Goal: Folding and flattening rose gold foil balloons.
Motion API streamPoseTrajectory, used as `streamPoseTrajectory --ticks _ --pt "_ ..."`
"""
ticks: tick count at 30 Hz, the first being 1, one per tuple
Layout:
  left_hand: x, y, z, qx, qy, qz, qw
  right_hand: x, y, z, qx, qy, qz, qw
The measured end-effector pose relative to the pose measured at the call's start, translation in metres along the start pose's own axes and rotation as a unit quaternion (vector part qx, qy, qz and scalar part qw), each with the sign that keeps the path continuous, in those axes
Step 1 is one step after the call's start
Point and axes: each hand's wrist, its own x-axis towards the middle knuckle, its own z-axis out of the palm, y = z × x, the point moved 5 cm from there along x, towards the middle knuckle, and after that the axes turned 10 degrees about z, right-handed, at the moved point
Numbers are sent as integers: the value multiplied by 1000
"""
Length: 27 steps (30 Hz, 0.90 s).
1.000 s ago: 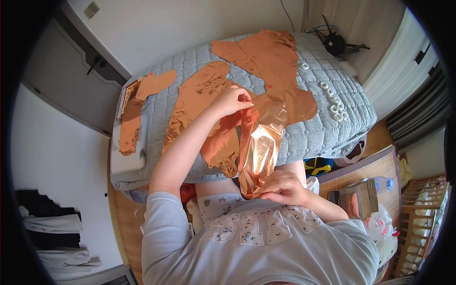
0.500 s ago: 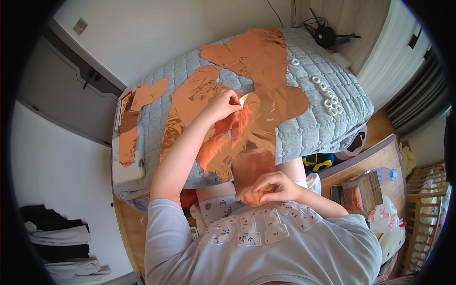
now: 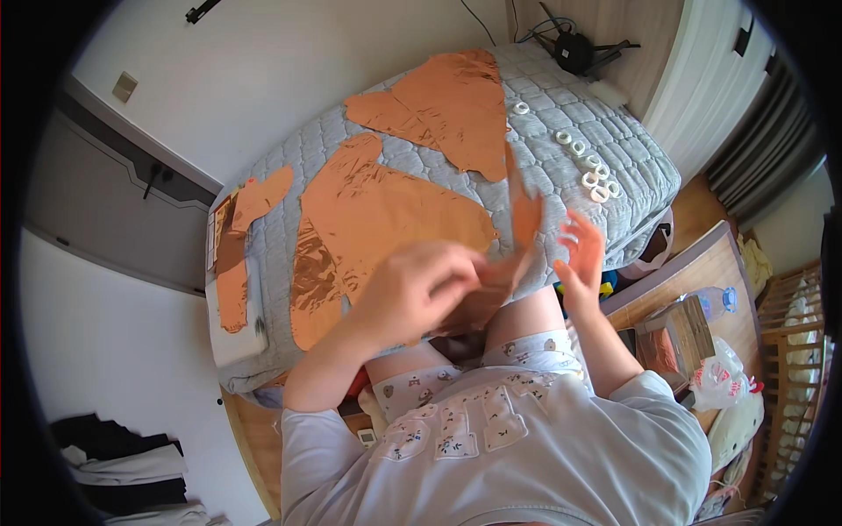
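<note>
My left hand [image 3: 421, 285], smeared by motion, is closed over my lap with its fingers pinching a flat copper-coloured foil balloon [image 3: 524, 226]. That foil is blurred too and stretches up between my hands. To its right, my right hand [image 3: 581, 260] is raised with fingers apart, holding nothing. Under and beyond my left hand, a large flat foil balloon [image 3: 395, 206] lies wrinkled on the grey quilted mattress [image 3: 605, 228]. Another foil piece [image 3: 438, 101] is spread at the far side.
Several white rings [image 3: 577, 149], like tape rolls, lie at the mattress's right. A narrower foil piece [image 3: 232, 294] rests at its left edge. A black device with antennas [image 3: 574, 53] stands at the back right. Beside me, a low table [image 3: 702, 263] holds a clear bottle [image 3: 719, 302] and a box [image 3: 675, 346].
My right hand has let go of the foil near my lap and moved up and right, opening. My left hand has come down toward me, and the foil has been lifted off the mattress.
</note>
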Motion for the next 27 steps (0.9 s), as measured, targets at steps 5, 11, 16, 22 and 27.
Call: streamPoseTrajectory --ticks 5,11,16,22,27 --pt "-20 59 12 -79 -53 81 992 15 8 15 214 -287 148 922" --pt "-45 53 -3 -175 34 -39 983 -2 -28 35 373 -535 139 745" --pt "-85 23 -36 -253 173 -176 936 43 -30 65 196 -270 196 922" --pt "-97 -49 -100 -419 373 -270 783 169 -57 150 -64 -203 25 977" --pt "-116 -181 -165 -379 438 -298 758 245 -49 225 -203 -168 -104 959"
